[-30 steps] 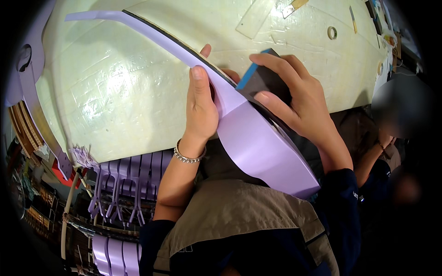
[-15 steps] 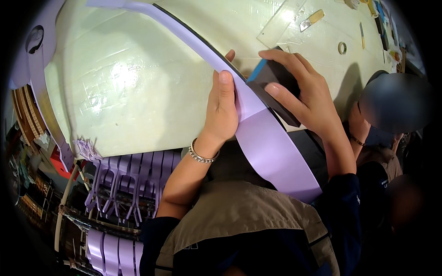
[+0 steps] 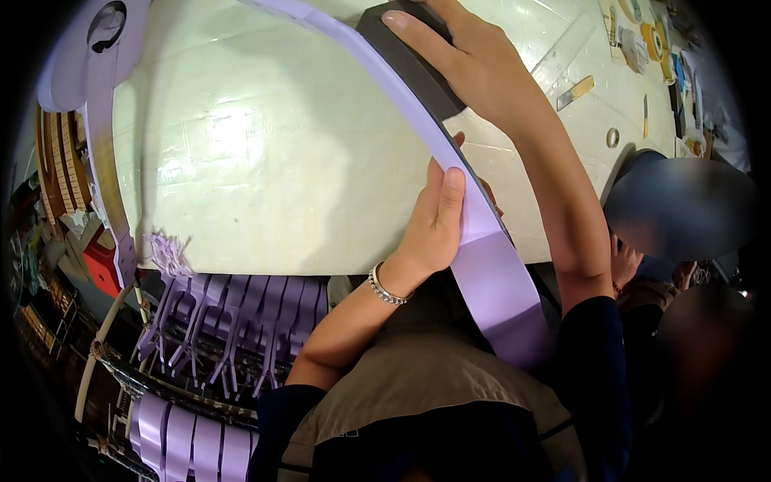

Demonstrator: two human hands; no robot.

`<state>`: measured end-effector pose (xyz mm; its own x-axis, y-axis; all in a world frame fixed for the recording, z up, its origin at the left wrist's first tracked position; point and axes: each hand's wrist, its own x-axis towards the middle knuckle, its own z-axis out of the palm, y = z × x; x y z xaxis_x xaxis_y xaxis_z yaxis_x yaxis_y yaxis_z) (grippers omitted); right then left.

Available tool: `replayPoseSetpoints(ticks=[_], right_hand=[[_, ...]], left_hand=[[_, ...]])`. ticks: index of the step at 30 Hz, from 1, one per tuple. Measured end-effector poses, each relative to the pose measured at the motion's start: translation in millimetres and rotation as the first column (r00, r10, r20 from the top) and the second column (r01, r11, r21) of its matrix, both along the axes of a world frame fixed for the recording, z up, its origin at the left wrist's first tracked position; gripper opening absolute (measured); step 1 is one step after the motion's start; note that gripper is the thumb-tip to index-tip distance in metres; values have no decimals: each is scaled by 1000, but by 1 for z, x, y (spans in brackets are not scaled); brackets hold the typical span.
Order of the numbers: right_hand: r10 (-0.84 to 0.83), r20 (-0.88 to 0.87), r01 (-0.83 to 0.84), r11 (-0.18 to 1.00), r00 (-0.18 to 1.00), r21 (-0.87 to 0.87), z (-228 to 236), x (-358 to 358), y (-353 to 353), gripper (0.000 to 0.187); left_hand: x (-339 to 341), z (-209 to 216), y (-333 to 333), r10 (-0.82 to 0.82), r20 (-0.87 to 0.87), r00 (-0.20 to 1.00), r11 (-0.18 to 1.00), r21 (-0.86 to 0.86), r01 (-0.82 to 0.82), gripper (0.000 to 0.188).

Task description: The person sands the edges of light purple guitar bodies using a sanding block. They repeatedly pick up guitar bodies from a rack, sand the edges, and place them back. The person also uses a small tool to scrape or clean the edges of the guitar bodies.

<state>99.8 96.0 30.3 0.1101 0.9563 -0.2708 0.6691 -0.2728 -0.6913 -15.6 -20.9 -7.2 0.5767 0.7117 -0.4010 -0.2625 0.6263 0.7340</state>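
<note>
From the head camera, the left hand (image 3: pixel 434 229) pinches the long lilac strip (image 3: pixel 482 265) at the worktable's (image 3: pixel 265 161) near edge, apparently anchoring it. The right hand (image 3: pixel 474 60) presses flat on a dark block (image 3: pixel 414 68) farther along, seemingly smoothing the strip; its grip is partly hidden.

Long lilac strip (image 3: pixel 474 241) (curved, dark-backed)
</note>
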Motion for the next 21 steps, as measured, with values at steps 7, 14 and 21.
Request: replayPoseSetpoints(ticks=[7,14,21], right_hand=[[34,-1,-34,999,999,37,5,-4,-6,53],[-259,-42,258,966,965,-12,21,3,-22,58],[-331,-137,324,943,934,-75,74,66,-108,56]], left_hand=[[-11,-4,-3,16,-60,998,998,57,-13,63],[-11,-4,-17,51,-1,999,996,-68,-51,62],[-24,70,31,117,-256,960,993,22,-115,51]])
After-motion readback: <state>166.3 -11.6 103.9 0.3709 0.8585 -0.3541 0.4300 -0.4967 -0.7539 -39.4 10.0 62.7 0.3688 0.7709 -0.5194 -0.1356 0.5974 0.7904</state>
